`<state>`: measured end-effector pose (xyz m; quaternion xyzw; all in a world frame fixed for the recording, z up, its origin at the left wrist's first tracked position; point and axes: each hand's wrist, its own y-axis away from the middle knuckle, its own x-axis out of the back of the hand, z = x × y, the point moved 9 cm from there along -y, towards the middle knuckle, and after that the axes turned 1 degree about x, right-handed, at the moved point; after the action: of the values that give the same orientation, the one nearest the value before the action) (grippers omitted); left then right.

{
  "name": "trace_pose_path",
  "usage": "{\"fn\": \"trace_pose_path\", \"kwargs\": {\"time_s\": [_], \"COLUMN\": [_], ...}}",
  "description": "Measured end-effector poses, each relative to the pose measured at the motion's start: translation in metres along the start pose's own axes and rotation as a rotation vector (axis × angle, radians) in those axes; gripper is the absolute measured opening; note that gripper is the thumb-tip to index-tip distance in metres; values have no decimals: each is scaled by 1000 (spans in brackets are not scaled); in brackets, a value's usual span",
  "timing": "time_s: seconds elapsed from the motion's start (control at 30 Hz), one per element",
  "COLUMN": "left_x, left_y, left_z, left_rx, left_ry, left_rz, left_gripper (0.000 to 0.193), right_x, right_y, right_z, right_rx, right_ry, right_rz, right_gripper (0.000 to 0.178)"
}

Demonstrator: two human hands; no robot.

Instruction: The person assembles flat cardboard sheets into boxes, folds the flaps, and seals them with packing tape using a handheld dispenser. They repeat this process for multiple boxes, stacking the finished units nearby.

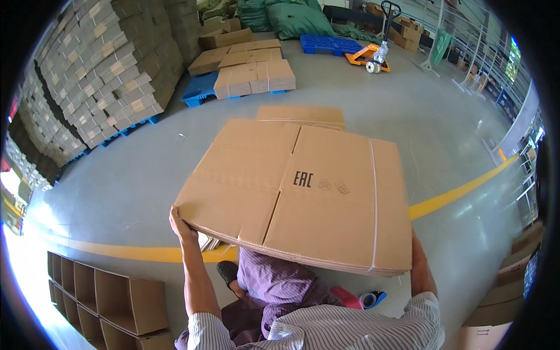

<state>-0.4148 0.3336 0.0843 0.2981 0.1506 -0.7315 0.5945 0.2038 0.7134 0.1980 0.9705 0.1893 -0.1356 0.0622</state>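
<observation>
A bundle of flattened cardboard boxes (pixel 326 227), tied with a pale strap near its right end, is held flat in front of my body. My left hand (pixel 183 226) grips its near left corner, thumb at the edge. At the near right corner, my right hand (pixel 417 251) holds the other end; its fingers are hidden by the cardboard. Dark slots and printed marks show on the top sheet. Just beyond the far edge, another strapped piece of flat cardboard (pixel 300 115) shows, partly covered; what it rests on is hidden.
Tall stacks of flattened cartons (pixel 99 64) stand on blue pallets at the left. Ahead, more strapped cardboard (pixel 256 76) lies on a blue pallet (pixel 198 87). An orange pallet jack (pixel 373 55) stands far right. Open-sided boxes (pixel 111 297) are at lower left, a tape roll (pixel 368 300) near my feet.
</observation>
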Motion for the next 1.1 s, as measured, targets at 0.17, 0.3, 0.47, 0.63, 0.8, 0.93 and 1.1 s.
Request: {"fn": "trace_pose_path", "kwargs": {"time_s": [0.17,0.3,0.47,0.63,0.8,0.93,1.1], "left_x": [-30,-72,-171,-242,-290,-306,-381], "left_y": [56,87,83,29,21,8,91], "left_z": [101,198,236,202,181,189,155], "left_rx": [-22,-258,-486,-602,-657,-536,-651], "left_ry": [-412,-611,-840,-1467,-1765,-1449,-1238], "left_rz": [191,117,2,-122,-210,-461,-835], "left_gripper": [49,52,71,77,78,68,60], "right_x": [44,53,43,28,42,34,37], "right_y": [74,103,92,31,-12,-16,-16], "right_z": [-60,-107,-143,-145,-118,-117,-127], "right_rx": [47,116,161,59,-171,47,276], "right_ry": [73,103,96,30,144,48,83], "right_rz": [58,75,78,45,-260,-134,12], "right_gripper": [51,51,51,51,53,69,104]}}
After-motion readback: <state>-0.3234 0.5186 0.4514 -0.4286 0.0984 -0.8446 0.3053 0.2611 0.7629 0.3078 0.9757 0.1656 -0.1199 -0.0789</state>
